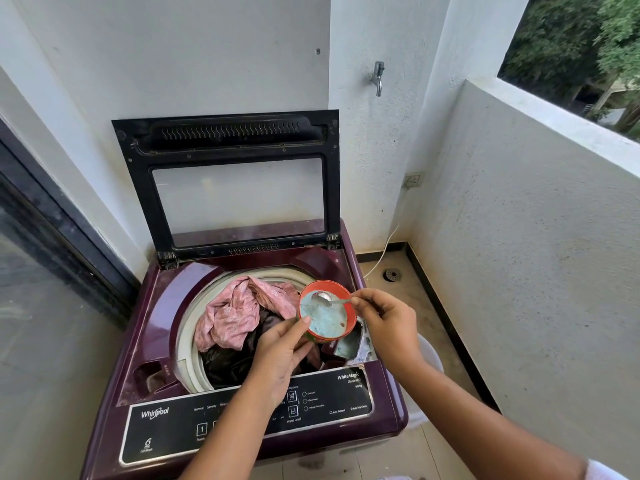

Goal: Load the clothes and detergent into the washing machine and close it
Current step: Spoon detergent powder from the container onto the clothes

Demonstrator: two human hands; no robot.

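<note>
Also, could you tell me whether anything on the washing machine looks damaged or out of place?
Yes. At the front right of the washing machine's top deck, just under the detergent tub, the plastic looks cracked, with a jagged opening coated in bluish residue. The deck is also dusty and streaked.

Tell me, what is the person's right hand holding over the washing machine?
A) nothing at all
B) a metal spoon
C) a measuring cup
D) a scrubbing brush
B: the right hand pinches the handle of a spoon, whose bowl rests in the blue powder inside the red tub that the left hand holds.
</note>
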